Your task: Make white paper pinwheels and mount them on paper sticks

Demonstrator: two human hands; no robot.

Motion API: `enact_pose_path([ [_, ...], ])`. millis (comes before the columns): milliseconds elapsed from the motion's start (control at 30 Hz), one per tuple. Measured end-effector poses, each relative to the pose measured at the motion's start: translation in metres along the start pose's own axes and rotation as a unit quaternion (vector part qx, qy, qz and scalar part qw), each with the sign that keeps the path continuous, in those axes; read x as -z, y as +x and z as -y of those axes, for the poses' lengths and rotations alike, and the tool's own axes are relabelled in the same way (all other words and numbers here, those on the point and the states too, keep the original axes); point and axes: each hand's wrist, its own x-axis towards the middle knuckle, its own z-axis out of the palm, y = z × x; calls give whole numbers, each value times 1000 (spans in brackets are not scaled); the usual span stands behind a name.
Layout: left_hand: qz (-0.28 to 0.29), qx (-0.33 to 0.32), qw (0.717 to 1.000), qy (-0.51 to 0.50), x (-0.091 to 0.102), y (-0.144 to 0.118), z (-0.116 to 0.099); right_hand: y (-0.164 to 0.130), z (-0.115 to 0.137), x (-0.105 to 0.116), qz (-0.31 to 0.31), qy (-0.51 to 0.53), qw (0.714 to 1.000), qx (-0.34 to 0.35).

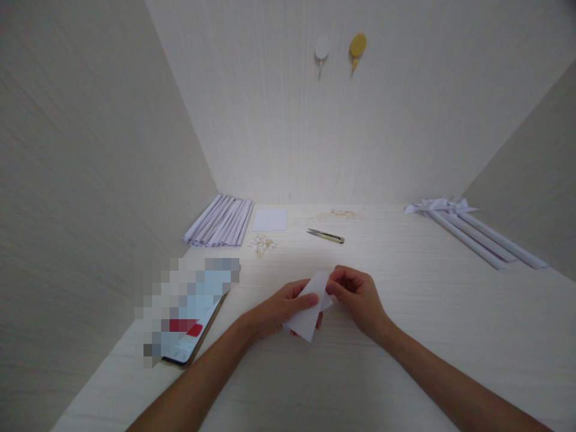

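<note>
A folded piece of white paper [310,318], pointed at its lower end, is held above the middle of the table. My left hand [288,306] is closed on it, thumb across the front and fingers behind. At the paper's upper right edge, my right hand [357,294] is closed in a pinch, its fingertips touching the paper. Some of those fingertips are hidden. Beyond the hands lies a pair of thread snips [326,235], blades toward the left. A little pile of small white and yellowish pieces [263,245] is to the left of the snips.
Rolled white paper tubes [222,222] lie side by side at back left, next to a square paper sheet [270,219]. Several longer paper rolls [477,237] rest at right. A phone [198,324], partly blurred, lies at left. Two hooks [357,47] are on the back wall.
</note>
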Motion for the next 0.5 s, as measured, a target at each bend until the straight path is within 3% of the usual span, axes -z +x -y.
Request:
enact_pose_path([
  [167, -1, 14, 999, 30, -1, -1, -1, -2, -3, 1, 36, 10, 998, 51],
  [333, 14, 19, 998, 63, -5, -3, -6, -5, -4, -1, 82, -53, 988, 119],
  [500, 70, 20, 994, 82, -5, -6, -8, -6, -3, -3, 64, -45, 997, 24],
])
